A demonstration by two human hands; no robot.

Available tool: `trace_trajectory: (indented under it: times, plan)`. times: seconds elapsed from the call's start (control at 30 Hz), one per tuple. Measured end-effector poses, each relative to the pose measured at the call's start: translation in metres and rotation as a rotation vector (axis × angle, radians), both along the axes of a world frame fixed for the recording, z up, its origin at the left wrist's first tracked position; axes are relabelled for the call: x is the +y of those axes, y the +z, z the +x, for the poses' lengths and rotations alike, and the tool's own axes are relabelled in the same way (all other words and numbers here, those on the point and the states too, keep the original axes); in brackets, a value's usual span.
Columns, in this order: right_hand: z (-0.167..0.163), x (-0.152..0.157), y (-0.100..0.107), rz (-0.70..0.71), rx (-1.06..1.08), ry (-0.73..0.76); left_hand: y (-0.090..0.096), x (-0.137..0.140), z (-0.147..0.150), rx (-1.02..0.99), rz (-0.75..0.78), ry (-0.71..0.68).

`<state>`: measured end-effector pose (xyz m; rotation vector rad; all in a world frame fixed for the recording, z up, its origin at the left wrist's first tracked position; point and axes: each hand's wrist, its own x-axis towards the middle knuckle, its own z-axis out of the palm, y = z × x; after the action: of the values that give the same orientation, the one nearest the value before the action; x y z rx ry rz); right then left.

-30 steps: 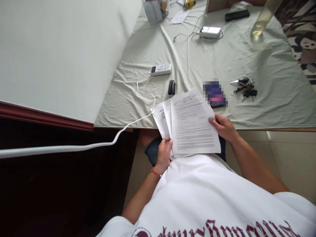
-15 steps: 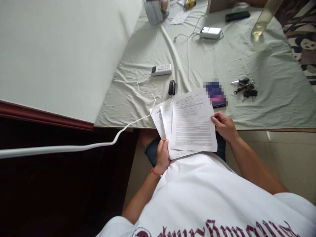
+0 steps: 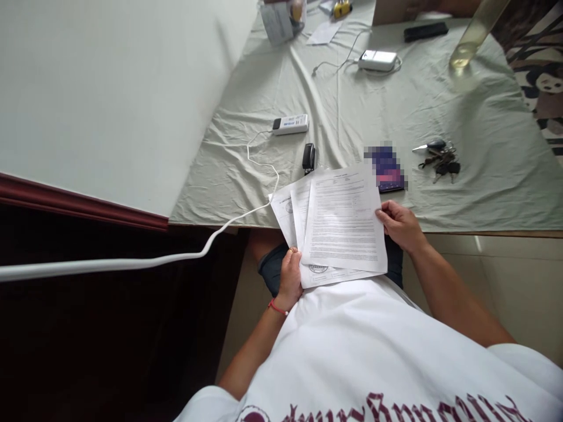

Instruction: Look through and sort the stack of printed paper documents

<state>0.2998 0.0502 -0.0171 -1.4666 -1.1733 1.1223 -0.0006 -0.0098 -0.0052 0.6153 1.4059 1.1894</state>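
Observation:
Fanned printed sheets of paper point(image 3: 343, 223) lie tilted over my lap and the table's front edge. My left hand point(image 3: 291, 273) is closed on the lower left corner of the sheets, its thumb on top. My right hand point(image 3: 401, 224) pinches the right edge of the top sheet between thumb and fingers. Part of a round stamp shows on a sheet beneath, below the top sheet's lower edge. Just beyond the papers a black stapler point(image 3: 308, 157) stands on the cloth. A phone point(image 3: 387, 169) with a blurred-out screen lies by their upper right corner.
A white power bank point(image 3: 290, 124) trails a white cable point(image 3: 211, 241) leftward off the table. A bunch of keys point(image 3: 442, 159) lies at right. Farther back are another white device point(image 3: 377, 60), a dark case point(image 3: 426, 31) and a clear bottle point(image 3: 466, 53) with yellowish liquid.
The top sheet has shifted slightly and tipped, uncovering more of the stamped sheet at the bottom. Both hands keep their holds. The view has moved a little.

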Motion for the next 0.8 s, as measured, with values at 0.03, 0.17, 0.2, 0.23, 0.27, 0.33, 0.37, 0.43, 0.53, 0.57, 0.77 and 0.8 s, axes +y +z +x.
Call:
trace_trajectory:
  times: [0.03, 0.17, 0.2, 0.23, 0.27, 0.33, 0.37, 0.43, 0.53, 0.57, 0.77, 0.8]
  plan:
    - [0.0, -0.0002, 0.0008, -0.021, 0.03, 0.014, 0.0002, 0.0, 0.0006, -0.005, -0.004, 0.0]
    - [0.0009, -0.0001, 0.0007, -0.06, 0.107, 0.046, 0.001, 0.0002, 0.0023, -0.031, -0.02, -0.009]
    - [0.0014, 0.0001, -0.0002, -0.052, 0.095, 0.049, 0.001, 0.0002, 0.0023, -0.038, -0.019, -0.013]
    - [0.002, 0.0004, -0.0014, -0.038, 0.07, 0.049, 0.0009, 0.0002, 0.0021, -0.045, -0.018, -0.016]
    - [0.0026, 0.0007, -0.0026, -0.022, 0.038, 0.049, 0.0006, 0.0002, 0.0019, -0.052, -0.016, -0.019]
    - [0.0036, 0.0012, -0.0045, 0.01, -0.017, 0.055, -0.0003, 0.0001, 0.0012, -0.066, -0.015, -0.024]
    - [0.0038, 0.0012, -0.0051, 0.022, -0.036, 0.061, -0.0007, 0.0, 0.0011, -0.07, -0.015, -0.028]
    - [0.0038, 0.0008, -0.0052, 0.037, -0.058, 0.07, -0.0011, -0.0002, 0.0013, -0.069, -0.016, -0.039]
    - [0.0031, -0.0009, -0.0042, 0.041, -0.073, 0.058, -0.0003, -0.0008, 0.0033, -0.075, -0.022, -0.057]
    - [0.0029, -0.0015, -0.0039, 0.042, -0.074, 0.054, 0.0002, -0.0011, 0.0041, -0.09, -0.026, -0.065]
    - [0.0011, -0.0027, -0.004, 0.056, -0.038, 0.048, -0.0002, -0.0032, 0.005, -0.125, -0.019, -0.108]
    - [0.0007, -0.0025, -0.0044, 0.059, -0.037, 0.039, -0.0011, -0.0034, 0.0046, -0.117, -0.016, -0.108]
